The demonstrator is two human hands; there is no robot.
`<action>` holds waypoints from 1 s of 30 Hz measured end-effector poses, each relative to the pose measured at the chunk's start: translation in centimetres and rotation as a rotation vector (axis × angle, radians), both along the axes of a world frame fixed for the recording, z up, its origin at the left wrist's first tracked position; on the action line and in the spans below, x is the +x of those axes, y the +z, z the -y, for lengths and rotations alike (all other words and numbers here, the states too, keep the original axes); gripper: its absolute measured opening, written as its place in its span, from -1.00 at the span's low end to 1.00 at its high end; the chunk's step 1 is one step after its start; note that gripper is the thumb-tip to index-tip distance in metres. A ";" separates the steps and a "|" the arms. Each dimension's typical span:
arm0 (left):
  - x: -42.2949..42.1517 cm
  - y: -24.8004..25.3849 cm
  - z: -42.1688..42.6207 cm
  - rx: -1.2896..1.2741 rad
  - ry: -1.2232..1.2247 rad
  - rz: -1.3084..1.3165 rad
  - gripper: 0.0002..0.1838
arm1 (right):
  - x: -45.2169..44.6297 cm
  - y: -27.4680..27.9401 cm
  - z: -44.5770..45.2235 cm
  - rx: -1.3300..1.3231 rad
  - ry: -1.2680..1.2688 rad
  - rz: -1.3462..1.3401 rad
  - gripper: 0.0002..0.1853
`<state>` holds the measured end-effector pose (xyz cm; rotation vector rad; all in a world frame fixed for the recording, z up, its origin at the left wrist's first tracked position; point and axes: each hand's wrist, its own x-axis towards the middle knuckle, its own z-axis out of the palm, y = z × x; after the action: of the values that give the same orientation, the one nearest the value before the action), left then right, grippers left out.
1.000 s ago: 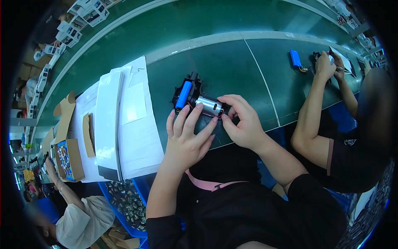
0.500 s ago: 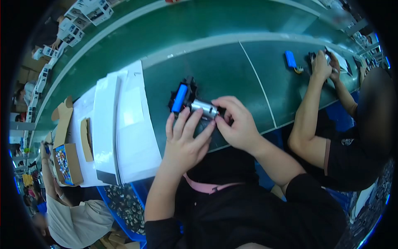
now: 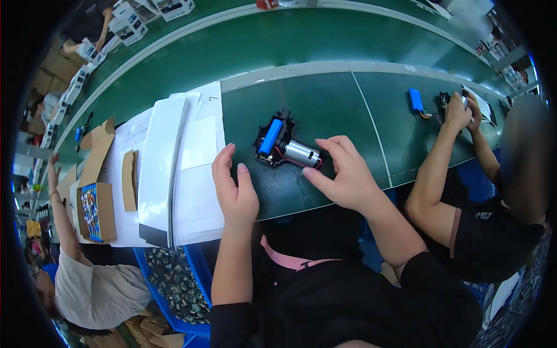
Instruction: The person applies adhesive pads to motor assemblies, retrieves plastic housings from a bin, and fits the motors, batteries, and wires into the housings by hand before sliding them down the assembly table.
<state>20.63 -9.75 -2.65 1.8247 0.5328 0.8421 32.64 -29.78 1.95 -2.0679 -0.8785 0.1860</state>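
Observation:
On the green table lies a black plastic housing [image 3: 283, 129] with a blue cylindrical battery [image 3: 271, 137] set in it. A silver electric motor [image 3: 302, 153] sticks out of its lower right side, with thin red wires at both ends. My right hand [image 3: 348, 177] is open around the motor's outer end, thumb and forefinger apart; whether a fingertip touches it I cannot tell. My left hand [image 3: 236, 188] is open and holds nothing, its fingers raised to the left of the housing, apart from it.
White sheets and a long white panel [image 3: 162, 168] lie to my left, beside a cardboard box [image 3: 104, 211] of small blue-wrapped parts. Below stands a blue bin [image 3: 200, 272] of small parts. At right, a co-worker's hands [image 3: 461, 113] work near a blue battery pack [image 3: 416, 100].
Both hands have come off the housing and motor and opened. My left hand has moved left and away from the motor. At far left a co-worker's arm has swung upward.

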 end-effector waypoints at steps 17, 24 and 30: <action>-0.2 -0.1 0.0 0.042 0.019 0.015 -0.55 | 5.3 4.0 -6.3 -0.640 0.326 0.356 -0.43; -0.1 0.2 0.0 0.218 0.020 -0.029 -0.56 | 11.7 2.2 -13.4 -0.423 -0.027 0.337 -0.40; 0.5 0.1 -0.3 0.282 0.024 -0.018 -0.62 | 20.0 2.0 -19.5 -0.501 -0.191 0.365 -0.36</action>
<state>21.16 -9.40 -2.50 2.0872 0.4650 0.9564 52.62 -10.32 4.00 -2.6979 -0.9043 -0.0905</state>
